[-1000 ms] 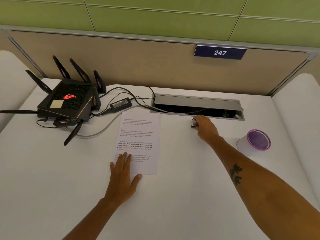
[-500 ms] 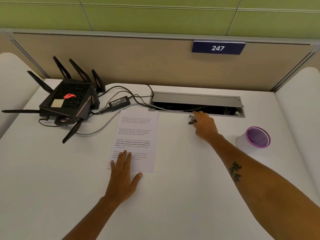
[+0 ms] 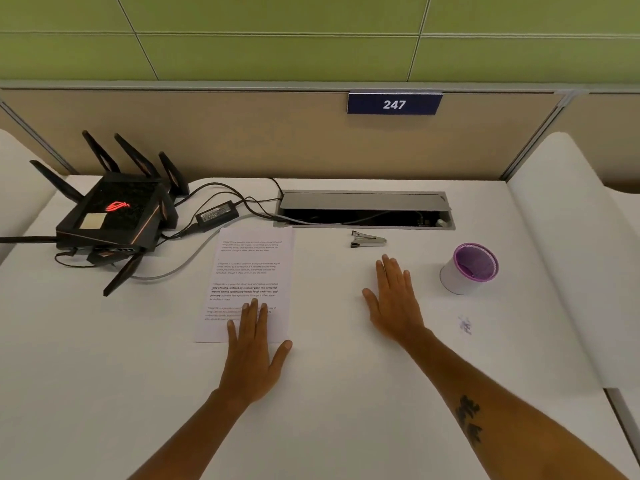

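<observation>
I am pressing my left hand (image 3: 254,358), fingers straight, on the lower end of the printed sheet (image 3: 252,271), while my right hand (image 3: 393,299) is lying flat and empty on the desk (image 3: 346,393), the small stapler (image 3: 369,240) lying untouched just beyond its fingertips.

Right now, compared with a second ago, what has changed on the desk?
The right hand let go of the stapler and drew back toward the person. It now lies flat on the desk, apart from the stapler, which rests in front of the cable hatch. The left hand stays flat on the paper. The router and cup have not moved.
</observation>
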### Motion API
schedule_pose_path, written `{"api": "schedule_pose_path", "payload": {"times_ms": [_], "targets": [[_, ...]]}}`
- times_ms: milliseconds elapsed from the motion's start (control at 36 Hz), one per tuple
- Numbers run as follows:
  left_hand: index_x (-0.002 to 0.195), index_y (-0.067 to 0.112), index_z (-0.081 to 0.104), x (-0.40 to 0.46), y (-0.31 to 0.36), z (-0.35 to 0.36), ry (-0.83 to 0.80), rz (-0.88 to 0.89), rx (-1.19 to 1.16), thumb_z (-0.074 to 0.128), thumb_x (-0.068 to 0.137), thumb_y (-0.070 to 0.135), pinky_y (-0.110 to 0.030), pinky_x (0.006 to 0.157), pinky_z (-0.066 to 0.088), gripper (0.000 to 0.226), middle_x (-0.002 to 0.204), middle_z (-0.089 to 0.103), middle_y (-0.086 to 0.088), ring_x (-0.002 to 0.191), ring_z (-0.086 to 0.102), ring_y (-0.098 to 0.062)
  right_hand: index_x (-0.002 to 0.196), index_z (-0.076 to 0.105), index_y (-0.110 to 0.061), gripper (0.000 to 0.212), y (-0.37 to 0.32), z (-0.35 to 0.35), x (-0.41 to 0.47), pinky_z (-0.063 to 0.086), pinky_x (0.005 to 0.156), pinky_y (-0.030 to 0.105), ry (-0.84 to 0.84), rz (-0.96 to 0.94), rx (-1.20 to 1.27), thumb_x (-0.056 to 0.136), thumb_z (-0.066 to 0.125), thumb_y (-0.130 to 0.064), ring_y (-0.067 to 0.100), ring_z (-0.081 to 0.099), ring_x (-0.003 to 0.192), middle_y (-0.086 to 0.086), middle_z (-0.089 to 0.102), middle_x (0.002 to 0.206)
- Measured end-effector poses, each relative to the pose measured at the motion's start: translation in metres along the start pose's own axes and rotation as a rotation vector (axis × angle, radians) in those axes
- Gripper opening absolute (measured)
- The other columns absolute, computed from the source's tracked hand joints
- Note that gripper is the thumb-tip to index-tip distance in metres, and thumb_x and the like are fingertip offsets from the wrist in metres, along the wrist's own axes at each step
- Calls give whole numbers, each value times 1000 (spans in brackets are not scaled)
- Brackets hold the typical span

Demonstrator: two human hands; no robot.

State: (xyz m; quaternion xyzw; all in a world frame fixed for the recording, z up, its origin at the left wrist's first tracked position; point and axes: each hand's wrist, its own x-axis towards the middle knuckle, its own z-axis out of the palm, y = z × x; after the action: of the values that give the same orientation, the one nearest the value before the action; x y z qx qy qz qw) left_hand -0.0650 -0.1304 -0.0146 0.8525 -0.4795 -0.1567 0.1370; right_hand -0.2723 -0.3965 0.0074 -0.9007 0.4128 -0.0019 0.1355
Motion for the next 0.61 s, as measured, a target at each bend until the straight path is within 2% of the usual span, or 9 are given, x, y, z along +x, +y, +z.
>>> {"api": "schedule_pose_path", "payload": {"times_ms": [111,306,444,611], "targets": [[170,8,7,1,17,6,-14,53,27,8,98,80,-60,134,2,103,180,-4,-10,167,-6,-29,167,9,-7,72,10,1,-26,5,134,48,17,-3,3,111,30,-47,26,-5,164,9,-1,177],[170,11,0,7,55,21,-67,151,75,15,100,76,-58,134,1,97,179,-14,-7,166,-15,-25,167,10,-7,72,43,-3,-69,5,134,48,48,55,1,111,32,-46,25,-3,164,9,0,177],[170,10,3,11,86,32,-86,237,60,20,101,73,-57,135,0,96,180,-11,-8,166,-13,-25,167,11,-7,73,70,-11,-94,5,134,48,74,145,-16,110,33,-47,25,-1,164,9,4,177],[170,12,-3,13,115,47,-142,312,83,16,100,75,-55,135,-5,96,179,-17,-6,165,-18,-23,166,15,-5,74,104,-19,-117,8,133,50,101,259,-38,110,35,-47,27,5,164,11,10,176]]}}
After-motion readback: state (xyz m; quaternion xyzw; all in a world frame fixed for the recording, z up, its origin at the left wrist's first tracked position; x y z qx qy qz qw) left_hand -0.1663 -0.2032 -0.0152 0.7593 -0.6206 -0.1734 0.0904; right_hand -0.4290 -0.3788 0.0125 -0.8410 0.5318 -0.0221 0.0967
